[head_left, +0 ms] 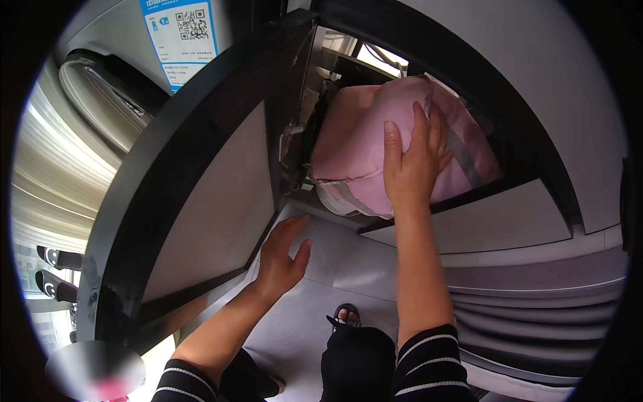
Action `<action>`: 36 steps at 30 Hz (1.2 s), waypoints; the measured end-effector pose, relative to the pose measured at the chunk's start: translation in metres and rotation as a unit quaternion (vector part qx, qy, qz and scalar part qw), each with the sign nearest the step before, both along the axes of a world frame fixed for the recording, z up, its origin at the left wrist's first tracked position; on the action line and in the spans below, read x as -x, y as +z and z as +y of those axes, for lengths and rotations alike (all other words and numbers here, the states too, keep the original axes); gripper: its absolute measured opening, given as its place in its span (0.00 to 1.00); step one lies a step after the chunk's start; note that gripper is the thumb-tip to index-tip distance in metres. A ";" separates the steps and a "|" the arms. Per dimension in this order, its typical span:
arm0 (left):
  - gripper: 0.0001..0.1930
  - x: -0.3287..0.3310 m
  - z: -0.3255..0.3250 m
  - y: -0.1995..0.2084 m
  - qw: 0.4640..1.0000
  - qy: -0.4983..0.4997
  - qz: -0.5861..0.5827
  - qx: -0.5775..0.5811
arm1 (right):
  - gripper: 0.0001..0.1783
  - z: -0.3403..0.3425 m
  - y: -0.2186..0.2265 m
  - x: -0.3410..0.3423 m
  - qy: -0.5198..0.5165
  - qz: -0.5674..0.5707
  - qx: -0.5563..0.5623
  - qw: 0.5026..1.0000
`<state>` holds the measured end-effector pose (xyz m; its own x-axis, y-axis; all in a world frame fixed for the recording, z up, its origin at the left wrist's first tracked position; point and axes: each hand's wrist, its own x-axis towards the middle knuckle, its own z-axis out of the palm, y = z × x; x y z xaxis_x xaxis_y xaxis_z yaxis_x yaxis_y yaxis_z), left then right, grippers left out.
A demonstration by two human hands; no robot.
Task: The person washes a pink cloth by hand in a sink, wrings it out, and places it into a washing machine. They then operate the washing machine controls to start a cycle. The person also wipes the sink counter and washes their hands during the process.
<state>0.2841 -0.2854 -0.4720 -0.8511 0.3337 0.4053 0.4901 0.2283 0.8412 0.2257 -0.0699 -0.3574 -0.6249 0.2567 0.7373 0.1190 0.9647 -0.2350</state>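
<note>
My right hand (412, 157) lies flat with spread fingers on a bulky pink bundle of cloth (355, 144) that fills a dark square opening in a cabinet-like machine. My left hand (281, 258) is open, fingers apart, holding nothing, next to the lower edge of the swung-open door (207, 194), which has a black frame and a pale grey panel. The bundle has a grey-and-white striped part (345, 197) hanging at its lower front edge.
A blue-and-white label (181, 40) is stuck on the grey wall above the door. Grey ribbed panels (536, 315) run at lower right. My foot in a black sandal (345, 315) stands on the grey floor. Dark slippers (57, 271) rest at far left.
</note>
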 end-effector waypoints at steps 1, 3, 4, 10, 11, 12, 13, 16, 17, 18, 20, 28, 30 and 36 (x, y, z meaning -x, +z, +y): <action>0.22 0.006 0.009 -0.001 0.999 0.009 0.044 -0.005 | 0.28 0.003 -0.006 0.002 0.004 -0.040 0.039 0.998; 0.23 0.015 0.026 0.010 0.994 0.014 0.105 -0.010 | 0.28 0.006 -0.017 0.009 0.010 -0.104 0.092 0.990; 0.24 0.020 0.033 0.016 0.991 0.016 0.136 -0.012 | 0.28 0.004 -0.023 0.012 0.011 -0.127 0.105 0.986; 0.33 0.034 0.071 0.040 0.952 0.030 0.259 0.159 | 0.27 0.003 -0.036 0.015 -0.016 -0.212 0.089 0.973; 0.34 0.036 0.075 0.041 0.947 0.038 0.256 0.192 | 0.26 0.003 -0.037 0.015 -0.009 -0.210 0.086 0.974; 0.34 0.038 0.076 0.045 0.947 0.037 0.249 0.199 | 0.25 0.004 -0.038 0.015 -0.002 -0.208 0.082 0.975; 0.34 0.041 0.077 0.051 0.948 0.037 0.242 0.205 | 0.24 0.003 -0.039 0.015 0.007 -0.207 0.078 0.975; 0.34 0.044 0.080 0.051 0.947 0.053 0.218 0.231 | 0.22 0.008 -0.011 0.015 0.013 -0.282 0.144 0.948; 0.34 0.045 0.081 0.052 0.944 0.060 0.216 0.241 | 0.19 0.017 -0.005 0.017 0.037 -0.202 0.192 0.960; 0.34 0.048 0.081 0.048 0.940 0.072 0.223 0.248 | 0.17 0.020 0.001 0.022 0.037 -0.076 0.209 0.974; 0.34 0.050 0.079 0.051 0.928 0.062 0.228 0.287 | 0.13 0.038 0.008 0.047 0.064 0.157 0.271 0.947; 0.36 0.055 0.083 0.056 0.909 0.061 0.249 0.330 | 0.15 0.101 0.037 0.172 -0.111 0.201 0.341 0.912; 0.39 0.059 0.084 0.057 0.905 0.060 0.241 0.345 | 0.12 0.119 0.040 0.187 -0.149 0.180 0.169 0.957; 0.37 0.078 0.096 0.092 0.924 0.011 0.142 0.354 | 0.25 0.177 0.032 0.204 -0.093 0.008 0.121 0.988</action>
<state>0.2064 -0.1897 -0.3798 -0.7539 0.5846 0.3000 0.6567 0.6852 0.3151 0.0222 0.1073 -0.3253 -0.5388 0.5353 0.6505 0.2829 0.8423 -0.4588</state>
